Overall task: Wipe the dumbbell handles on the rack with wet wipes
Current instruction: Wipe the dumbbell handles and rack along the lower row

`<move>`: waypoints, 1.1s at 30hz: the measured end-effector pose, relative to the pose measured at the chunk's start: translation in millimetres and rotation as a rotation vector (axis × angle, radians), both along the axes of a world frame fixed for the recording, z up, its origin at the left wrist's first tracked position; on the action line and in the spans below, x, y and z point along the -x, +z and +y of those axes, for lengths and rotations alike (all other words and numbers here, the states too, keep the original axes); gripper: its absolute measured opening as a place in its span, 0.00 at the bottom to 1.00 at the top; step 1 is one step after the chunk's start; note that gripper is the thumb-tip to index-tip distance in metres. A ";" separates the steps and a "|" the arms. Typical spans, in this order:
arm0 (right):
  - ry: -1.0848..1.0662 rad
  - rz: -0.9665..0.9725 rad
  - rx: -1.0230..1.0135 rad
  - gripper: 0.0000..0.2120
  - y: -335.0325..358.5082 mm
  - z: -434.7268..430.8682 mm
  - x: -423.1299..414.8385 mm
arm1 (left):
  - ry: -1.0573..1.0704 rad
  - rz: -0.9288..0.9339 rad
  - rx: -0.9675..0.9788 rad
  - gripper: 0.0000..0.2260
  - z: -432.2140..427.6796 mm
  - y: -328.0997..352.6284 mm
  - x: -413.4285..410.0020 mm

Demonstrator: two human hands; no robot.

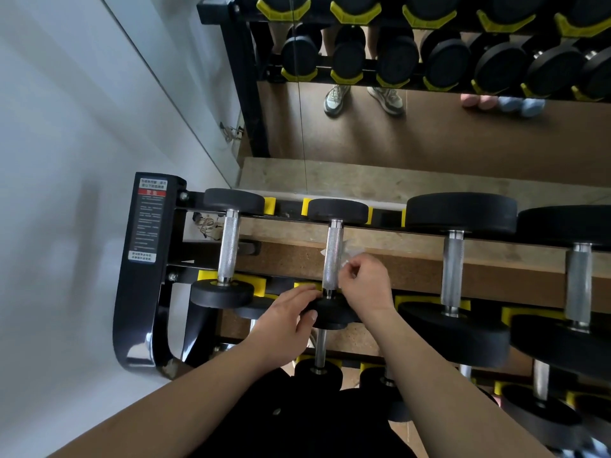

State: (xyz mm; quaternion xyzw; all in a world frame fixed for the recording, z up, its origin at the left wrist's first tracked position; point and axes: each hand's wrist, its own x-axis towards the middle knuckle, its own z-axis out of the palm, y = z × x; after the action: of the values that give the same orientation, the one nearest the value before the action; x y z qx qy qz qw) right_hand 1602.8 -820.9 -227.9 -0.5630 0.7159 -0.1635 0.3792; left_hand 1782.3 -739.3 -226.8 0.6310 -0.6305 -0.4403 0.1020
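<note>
A black rack (pixel 148 259) with yellow cradles carries several black dumbbells on its top tier. The second dumbbell from the left has a knurled steel handle (pixel 333 256). My right hand (pixel 367 282) pinches a white wet wipe (pixel 352 251) against the right side of that handle, near its middle. My left hand (pixel 286 320) rests on the near black head (pixel 330 314) of the same dumbbell, fingers curved over its edge. The leftmost dumbbell handle (pixel 228 247) stands untouched beside it.
Two bigger dumbbells (pixel 453 269) sit further right on the top tier, with more on the lower tiers below my arms. A wall mirror (pixel 396 127) behind the rack reflects dumbbells and a person's shoes. A white wall (pixel 66 160) closes the left side.
</note>
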 end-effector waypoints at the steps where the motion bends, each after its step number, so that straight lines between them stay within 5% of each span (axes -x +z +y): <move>1: -0.047 0.002 -0.014 0.05 1.5 -0.9 7.6 | -0.001 0.000 -0.003 0.19 -0.3 0.9 -0.1; 6: -0.219 0.008 0.079 0.03 18.2 -18.0 41.8 | 0.005 0.005 -0.010 0.19 0.4 -1.4 -0.4; 14: -0.025 -0.166 0.149 0.04 9.5 -8.5 -15.6 | 0.002 0.003 -0.016 0.19 -0.7 -2.9 -1.6; 17: -0.154 -0.260 0.032 0.14 -2.0 -1.5 -20.5 | 0.005 0.017 -0.018 0.19 0.0 -3.9 -2.0; 23: -0.119 -0.340 -0.169 0.19 -5.6 -10.1 -34.9 | 0.017 0.015 -0.018 0.19 1.4 -4.8 -0.9; 28: -0.043 -0.045 -0.086 0.14 -3.5 -2.9 -37.0 | 0.011 0.017 0.003 0.19 2.4 -3.9 1.5; 33: 0.014 0.024 -0.026 0.09 4.7 11.9 -30.2 | 0.018 0.009 0.021 0.19 4.5 -4.8 2.6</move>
State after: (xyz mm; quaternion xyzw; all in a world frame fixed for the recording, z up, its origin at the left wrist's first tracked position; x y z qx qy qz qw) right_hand 1632.9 -809.0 -223.2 -0.5648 0.7186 -0.1448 0.3789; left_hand 1779.6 -734.8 -231.6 0.6336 -0.6290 -0.4354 0.1153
